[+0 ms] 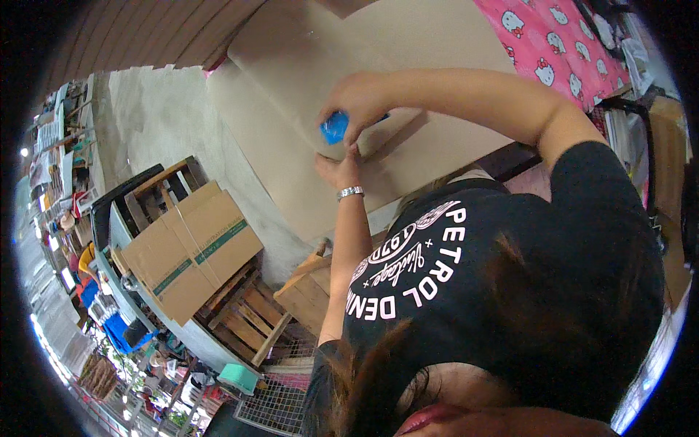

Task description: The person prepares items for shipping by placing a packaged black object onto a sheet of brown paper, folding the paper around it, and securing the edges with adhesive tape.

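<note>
At left, the flattened brown cartons [186, 251] bear a green band [200, 258] with small printing, while farther right the left hand [341, 172], metal bracelet [350, 193] at its wrist, is partly open, thumb and forefinger spread against the large cardboard sheet [287, 175], inside its near edge. Just beyond that hand, a shiny blue object [334, 129] sits in the curled right hand [362, 98], which covers most of it. Bold white lettering arches across the black T-shirt [502, 277], and a pink cloth [557, 54] with cartoon cats adjoins the sheet's right edge.
</note>
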A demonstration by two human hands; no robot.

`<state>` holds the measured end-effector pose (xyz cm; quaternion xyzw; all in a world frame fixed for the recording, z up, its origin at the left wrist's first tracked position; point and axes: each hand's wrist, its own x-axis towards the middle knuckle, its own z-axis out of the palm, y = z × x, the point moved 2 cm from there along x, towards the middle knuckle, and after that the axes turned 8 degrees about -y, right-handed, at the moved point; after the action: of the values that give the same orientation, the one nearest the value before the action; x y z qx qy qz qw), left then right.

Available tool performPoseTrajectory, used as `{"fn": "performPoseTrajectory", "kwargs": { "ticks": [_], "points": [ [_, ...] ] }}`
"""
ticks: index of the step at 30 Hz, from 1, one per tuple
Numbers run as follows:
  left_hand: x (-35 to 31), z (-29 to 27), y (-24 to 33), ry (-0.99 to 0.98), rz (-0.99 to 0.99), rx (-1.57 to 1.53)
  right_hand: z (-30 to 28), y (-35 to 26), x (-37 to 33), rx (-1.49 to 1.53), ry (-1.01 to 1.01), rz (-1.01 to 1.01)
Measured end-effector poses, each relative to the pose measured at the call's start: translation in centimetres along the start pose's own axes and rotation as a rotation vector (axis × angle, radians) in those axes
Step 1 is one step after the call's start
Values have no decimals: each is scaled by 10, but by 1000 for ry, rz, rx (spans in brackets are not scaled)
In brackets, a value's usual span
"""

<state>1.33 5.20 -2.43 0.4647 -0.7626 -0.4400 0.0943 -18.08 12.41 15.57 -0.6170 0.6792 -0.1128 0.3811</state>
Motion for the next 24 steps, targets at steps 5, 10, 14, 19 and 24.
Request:
{"fn": "performPoseTrajectory", "kwargs": {
  "ticks": [5,10,14,19,24],
  "points": [
    [-13,5,22,116,32,78,26,9,60,-84,-296,32],
    [-15,10,11,130,-1,8,22,43,31,-196,-369,143],
    [-21,3,13,126,15,69,-13,78,-42,-311,-357,277],
    [-19,86,77,-535,555,921,-11,69,-43,-348,-470,724],
    [-17,133,148,-580,905,793,-20,165,-91,-192,-62,967]
  ]
}}
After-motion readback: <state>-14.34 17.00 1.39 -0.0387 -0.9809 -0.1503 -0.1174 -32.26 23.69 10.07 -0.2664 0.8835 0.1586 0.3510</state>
